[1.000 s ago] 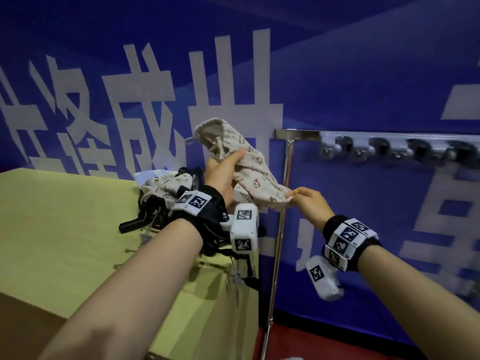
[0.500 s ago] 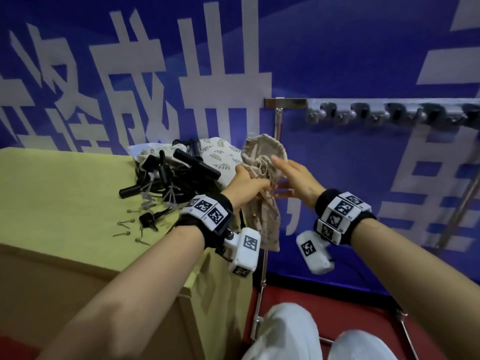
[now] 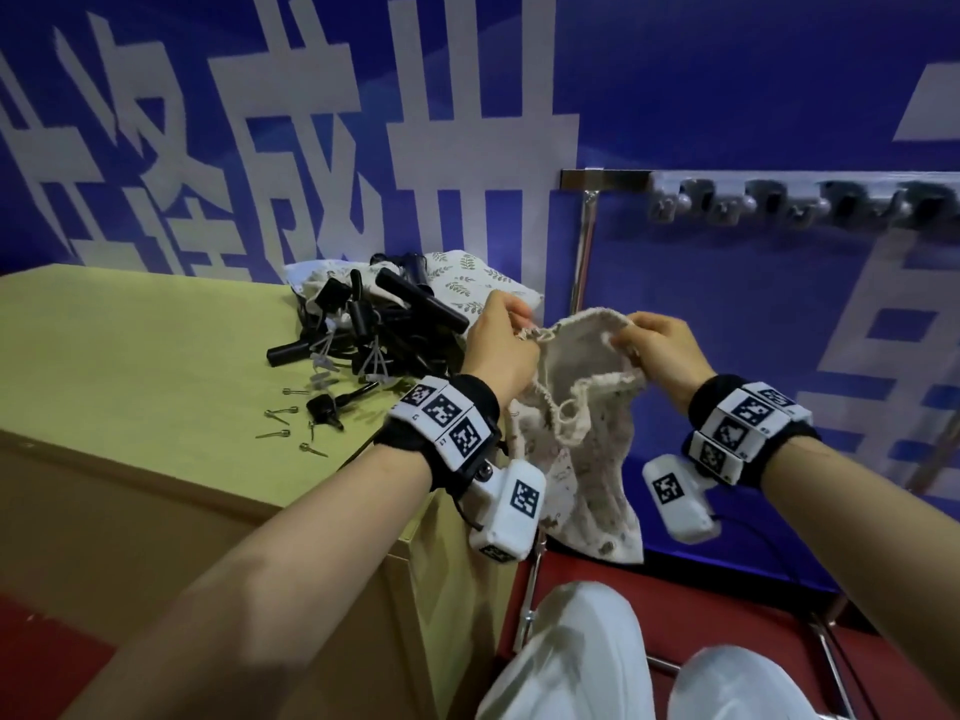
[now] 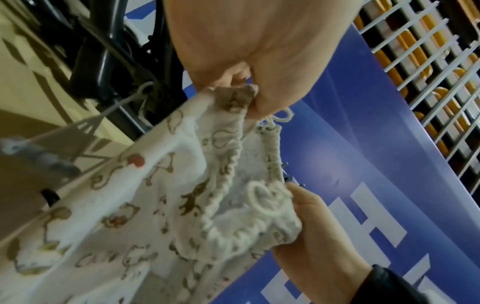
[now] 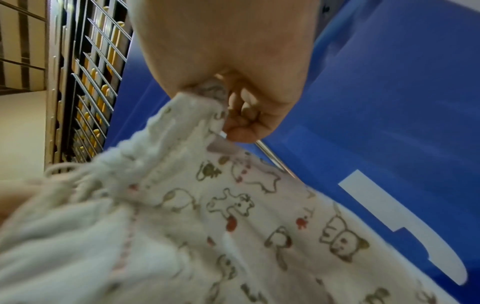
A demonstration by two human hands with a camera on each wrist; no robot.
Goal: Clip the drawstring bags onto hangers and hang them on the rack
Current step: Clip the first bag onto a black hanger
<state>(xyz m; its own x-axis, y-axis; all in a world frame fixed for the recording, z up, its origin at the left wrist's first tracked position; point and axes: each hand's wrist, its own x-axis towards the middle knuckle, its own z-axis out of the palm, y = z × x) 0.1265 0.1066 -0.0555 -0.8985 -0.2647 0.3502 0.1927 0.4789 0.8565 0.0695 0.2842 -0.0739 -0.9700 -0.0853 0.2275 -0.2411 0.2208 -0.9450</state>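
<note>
A cream drawstring bag (image 3: 576,459) printed with small animals hangs in the air off the table's right end, its mouth pulled wide. My left hand (image 3: 501,337) pinches the left side of the gathered rim (image 4: 233,96). My right hand (image 3: 657,345) pinches the right side of the rim (image 5: 207,90). A loop of cord (image 3: 569,407) dangles inside the mouth. Black clip hangers (image 3: 374,324) lie tangled in a pile on the yellow-green table (image 3: 130,356), on top of a leaf-print bag (image 3: 467,283). The metal rack rail (image 3: 779,181) with its row of hooks runs along the blue wall at upper right.
Small metal pins (image 3: 283,413) and a loose black clip (image 3: 324,407) lie on the table near the pile. The rack's upright pole (image 3: 582,252) stands just behind the bag. My knees in white trousers (image 3: 571,662) show below, over a red floor.
Both hands came down from in front of the wall with the bag. The right hand shifted from a flat touch to a pinch on the rim, and the bag's mouth was spread open.
</note>
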